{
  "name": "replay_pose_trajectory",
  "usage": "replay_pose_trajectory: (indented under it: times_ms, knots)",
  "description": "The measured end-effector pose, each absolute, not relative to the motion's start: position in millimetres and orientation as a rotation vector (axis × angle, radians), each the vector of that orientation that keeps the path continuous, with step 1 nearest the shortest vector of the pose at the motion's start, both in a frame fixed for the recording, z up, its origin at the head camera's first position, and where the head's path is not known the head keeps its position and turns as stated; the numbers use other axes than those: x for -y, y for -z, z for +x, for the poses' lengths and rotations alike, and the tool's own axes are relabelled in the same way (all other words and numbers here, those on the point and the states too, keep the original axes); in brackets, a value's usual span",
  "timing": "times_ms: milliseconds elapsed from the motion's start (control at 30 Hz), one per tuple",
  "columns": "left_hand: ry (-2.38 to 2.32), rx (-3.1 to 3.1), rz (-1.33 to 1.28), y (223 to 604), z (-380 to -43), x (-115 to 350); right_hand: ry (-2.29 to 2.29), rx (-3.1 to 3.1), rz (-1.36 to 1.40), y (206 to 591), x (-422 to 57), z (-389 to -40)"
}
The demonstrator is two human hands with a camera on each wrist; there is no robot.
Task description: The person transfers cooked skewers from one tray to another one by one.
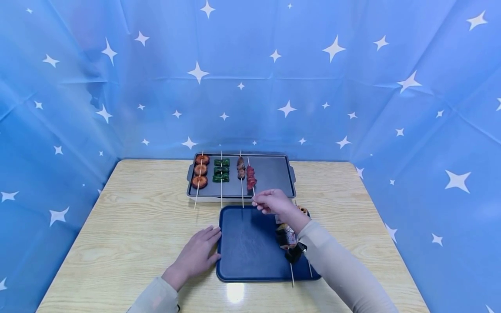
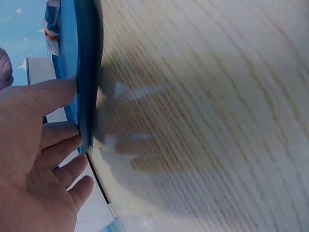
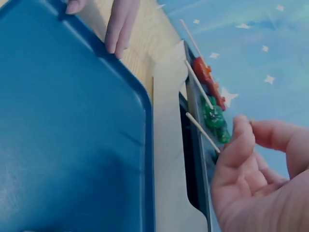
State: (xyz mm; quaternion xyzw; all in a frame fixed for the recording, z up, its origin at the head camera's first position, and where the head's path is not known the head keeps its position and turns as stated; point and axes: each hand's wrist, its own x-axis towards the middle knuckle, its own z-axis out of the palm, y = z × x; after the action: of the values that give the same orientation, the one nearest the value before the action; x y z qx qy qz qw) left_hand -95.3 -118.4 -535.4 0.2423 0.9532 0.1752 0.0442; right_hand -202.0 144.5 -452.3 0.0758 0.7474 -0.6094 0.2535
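Head view: from above, forward and down across the desk [image 1: 137, 217]; wrist views: close, facing the fingers [image 2: 58, 133], all sharing the blue tray [image 1: 248, 243].

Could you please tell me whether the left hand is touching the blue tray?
Touching: the left wrist view shows the left hand with its thumb against the blue tray.

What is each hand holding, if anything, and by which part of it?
The right hand pinches the red skewer by its bare near end. The left hand holds nothing; it touches the left edge of the blue tray.
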Motion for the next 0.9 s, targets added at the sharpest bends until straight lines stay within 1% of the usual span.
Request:
replay_pose_trajectory:
  times_ms: [133, 400, 900]
  knots:
    - [-0.533, -2.911, 0.731, 536.0, -95.3, 118.6, 1.728, -1.944, 0.226, 451.7, -145.3, -203.9]
    - [-0.546, -2.921, 0.737, 537.0, -95.4, 118.8, 1.800, -1.958, 0.215, 451.2, -146.0, -202.2]
    - [-0.555, -2.927, 0.760, 534.1, -95.2, 118.4, 1.817, -1.969, 0.122, 448.3, -156.1, -194.7]
